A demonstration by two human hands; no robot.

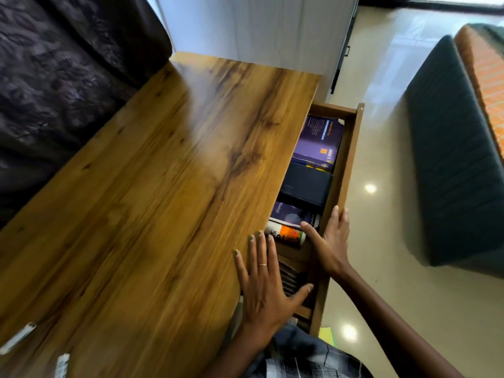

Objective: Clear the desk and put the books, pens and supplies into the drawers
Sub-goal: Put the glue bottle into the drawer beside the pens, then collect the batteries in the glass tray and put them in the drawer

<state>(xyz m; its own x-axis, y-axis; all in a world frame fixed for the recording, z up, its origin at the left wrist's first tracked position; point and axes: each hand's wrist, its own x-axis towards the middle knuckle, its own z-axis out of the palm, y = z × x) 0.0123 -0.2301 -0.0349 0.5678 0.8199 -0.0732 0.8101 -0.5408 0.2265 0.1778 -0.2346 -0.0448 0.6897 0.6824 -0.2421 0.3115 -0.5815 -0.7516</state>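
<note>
— Where were the hands when you looked over?

— The right hand (331, 241) lay on the front panel of the open drawer (344, 170), fingers spread flat along its top edge, thumb reaching inside; it gripped nothing. The left hand (263, 279) rested palm down and splayed on the near right edge of the desk (152, 186), its thumb hanging over the gap, a thin ring on one finger.

— And the things going into the drawer?

— Just left of the right thumb lay a white and orange tube (286, 234), almost touching it. Farther in, a purple book (290, 214) sat partly under the desktop, then a dark case (305, 186), and at the far end another purple book (319, 143) against the back wall.

— Anything left on top?

— At the near left corner, two small pale objects (19, 338), too blurred to name. A dark sofa (54, 77) stood beyond the desk's left side.
</note>
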